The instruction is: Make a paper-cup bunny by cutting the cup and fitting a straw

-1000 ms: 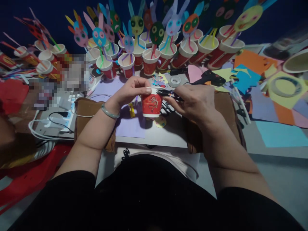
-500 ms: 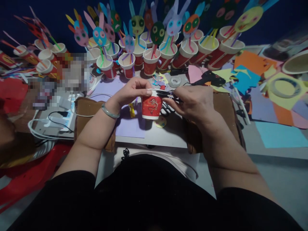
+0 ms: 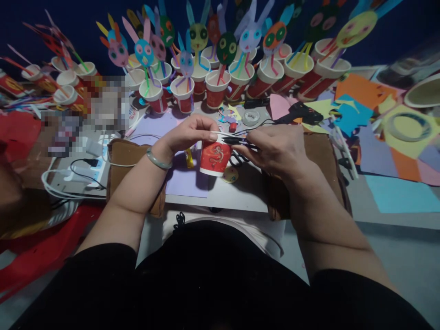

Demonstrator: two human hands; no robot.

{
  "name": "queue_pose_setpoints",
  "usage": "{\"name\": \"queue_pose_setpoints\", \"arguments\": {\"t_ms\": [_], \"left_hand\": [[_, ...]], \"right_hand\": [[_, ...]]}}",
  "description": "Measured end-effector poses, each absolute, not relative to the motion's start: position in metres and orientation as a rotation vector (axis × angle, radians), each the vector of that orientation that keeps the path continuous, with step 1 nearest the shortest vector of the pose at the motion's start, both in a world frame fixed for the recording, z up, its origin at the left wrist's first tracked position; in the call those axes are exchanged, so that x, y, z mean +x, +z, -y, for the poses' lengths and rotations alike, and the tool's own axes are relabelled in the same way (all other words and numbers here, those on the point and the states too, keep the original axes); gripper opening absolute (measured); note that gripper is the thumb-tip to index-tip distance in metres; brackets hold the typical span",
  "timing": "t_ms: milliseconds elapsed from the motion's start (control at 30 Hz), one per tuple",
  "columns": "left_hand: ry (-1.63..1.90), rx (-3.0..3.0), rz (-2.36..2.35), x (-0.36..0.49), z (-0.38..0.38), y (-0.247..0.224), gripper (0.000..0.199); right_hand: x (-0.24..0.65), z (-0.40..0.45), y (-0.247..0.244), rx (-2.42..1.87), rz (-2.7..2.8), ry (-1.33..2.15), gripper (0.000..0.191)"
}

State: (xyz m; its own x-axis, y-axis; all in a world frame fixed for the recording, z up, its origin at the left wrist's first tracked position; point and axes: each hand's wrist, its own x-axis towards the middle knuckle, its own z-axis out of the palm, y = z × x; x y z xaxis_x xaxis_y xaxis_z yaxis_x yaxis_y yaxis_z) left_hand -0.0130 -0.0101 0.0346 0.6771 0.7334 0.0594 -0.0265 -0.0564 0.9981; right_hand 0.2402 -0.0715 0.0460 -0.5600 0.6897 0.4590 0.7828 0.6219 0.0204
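A red paper cup [image 3: 216, 156] with a gold dragon print and a white rim is held above the table, slightly tilted. My left hand [image 3: 197, 130], a pale bangle at its wrist, pinches the cup's rim between thumb and fingers. In my right hand [image 3: 273, 144] are dark scissors [image 3: 235, 140], their narrow tips against the cup just below the rim. Whether the tips go through the wall I cannot tell. Below the cup lies a round yellow paper piece [image 3: 230, 174]. Black loops [image 3: 239, 159] show behind the cup, partly hidden.
Several red cups [image 3: 217, 89] with paper rabbit heads on straws stand along the back. Brown pads [image 3: 125, 158] lie beneath both forearms. A power strip [image 3: 98, 172] with cables is at left. Coloured paper [image 3: 402, 192] and a tape roll [image 3: 408, 125] lie at right.
The cup has tipped a little, its base moving left and nearer to me. The scissors have shifted slightly down and left with it, staying at the rim.
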Motion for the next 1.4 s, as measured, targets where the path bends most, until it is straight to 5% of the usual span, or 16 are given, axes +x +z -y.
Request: {"name": "queue_pose_setpoints", "arguments": {"t_ms": [1100,1400], "left_hand": [[0.598,1.524,-0.573,-0.015,0.0098,0.0359,0.053],[0.737,1.53,-0.606,-0.0135,0.0103,0.0349,0.057]], "right_hand": [[0.2397,0.072,0.0501,-1.011,2.489,-0.39,0.069],[0.2383,0.0741,0.05,-1.006,2.528,-0.065,0.064]]}}
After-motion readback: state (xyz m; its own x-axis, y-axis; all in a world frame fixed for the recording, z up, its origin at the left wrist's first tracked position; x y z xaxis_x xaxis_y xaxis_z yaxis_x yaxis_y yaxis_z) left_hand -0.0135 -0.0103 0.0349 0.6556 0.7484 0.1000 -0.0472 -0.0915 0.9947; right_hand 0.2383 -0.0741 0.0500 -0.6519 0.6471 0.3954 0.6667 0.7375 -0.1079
